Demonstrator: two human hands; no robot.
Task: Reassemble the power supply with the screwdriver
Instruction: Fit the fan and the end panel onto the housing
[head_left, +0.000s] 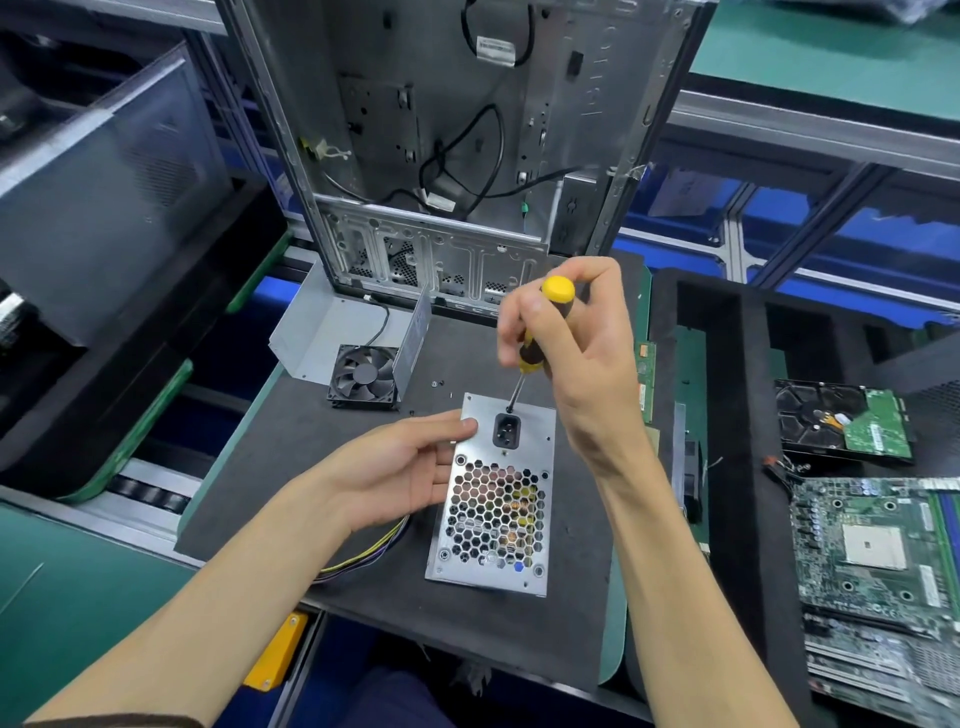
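Note:
The silver power supply (496, 499) stands on the dark foam mat (363, 587), its honeycomb grille and black power socket (506, 430) facing up. My left hand (410, 470) grips its left side, thumb resting on the top plate. My right hand (566, 353) holds a yellow-and-black screwdriver (540, 332) nearly upright. The tip touches the plate just above the socket. Coloured wires (363, 558) trail out from under the unit at the left.
A black fan (363, 376) and a bent metal cover (332, 332) lie behind the unit, with small screws (436, 384) nearby. An open computer case (447, 156) stands at the back. A hard drive (841, 423) and motherboard (878, 551) sit in the tray at right.

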